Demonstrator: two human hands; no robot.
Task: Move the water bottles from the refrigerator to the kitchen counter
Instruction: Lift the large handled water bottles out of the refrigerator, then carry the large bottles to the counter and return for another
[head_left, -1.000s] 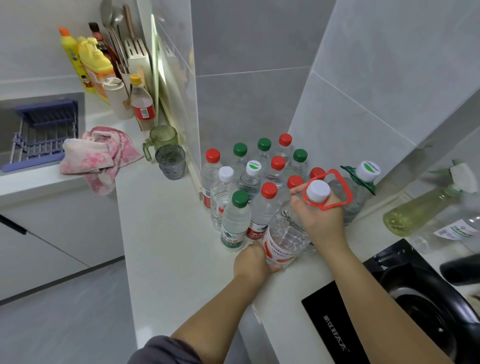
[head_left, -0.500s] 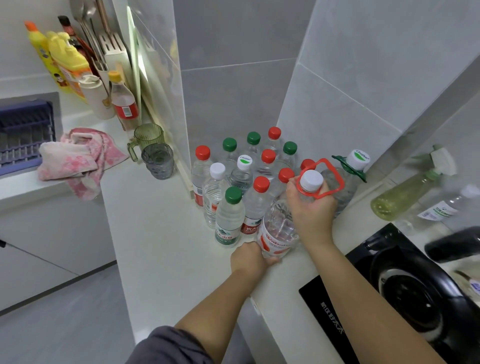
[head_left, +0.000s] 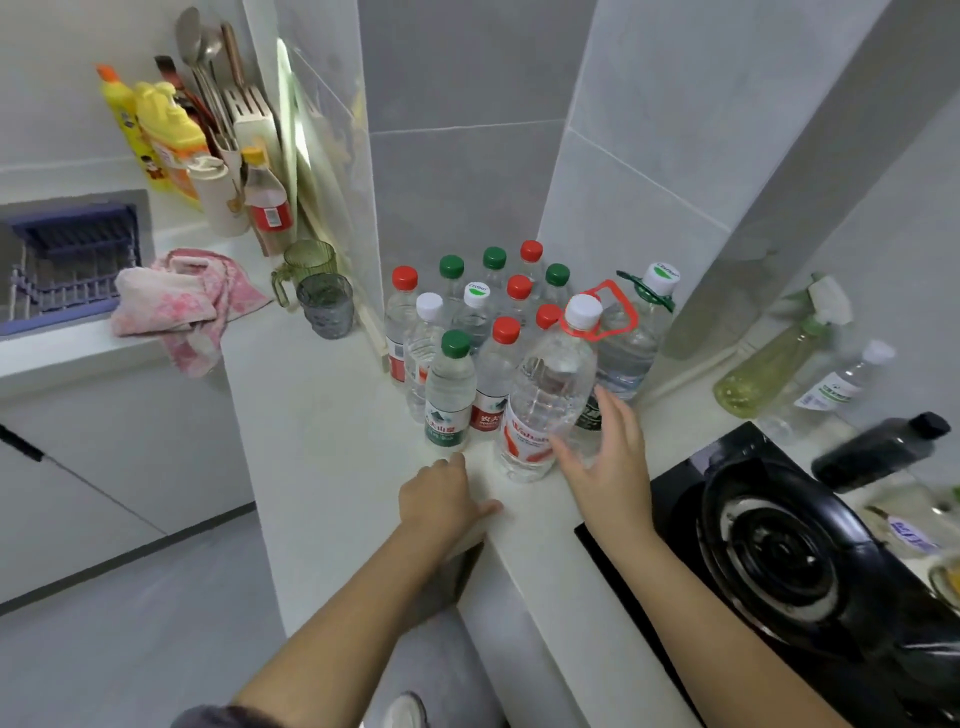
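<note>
A large clear water bottle (head_left: 545, 395) with a white cap and red carry handle stands upright on the white counter (head_left: 332, 467), at the front of a cluster of several small water bottles (head_left: 483, 312) with red, green and white caps. Behind it stands a second large bottle (head_left: 641, 332) with a green handle. My right hand (head_left: 608, 462) is open, fingers spread, just right of the large bottle's base, at most brushing it. My left hand (head_left: 447, 499) rests loosely on the counter in front of the bottles, holding nothing.
A black gas hob (head_left: 779, 561) lies to the right, with a spray bottle (head_left: 774, 358) and a dark bottle (head_left: 878, 452) behind it. Two cups (head_left: 322, 301), a pink towel (head_left: 176, 301), detergent bottles (head_left: 161, 130) and a dish rack (head_left: 67, 260) sit to the left. The counter edge drops off to the floor.
Both hands have let go of the large red-handled bottle, which now stands on the counter. My right hand dropped from its neck to beside its base; my left hand drew back.
</note>
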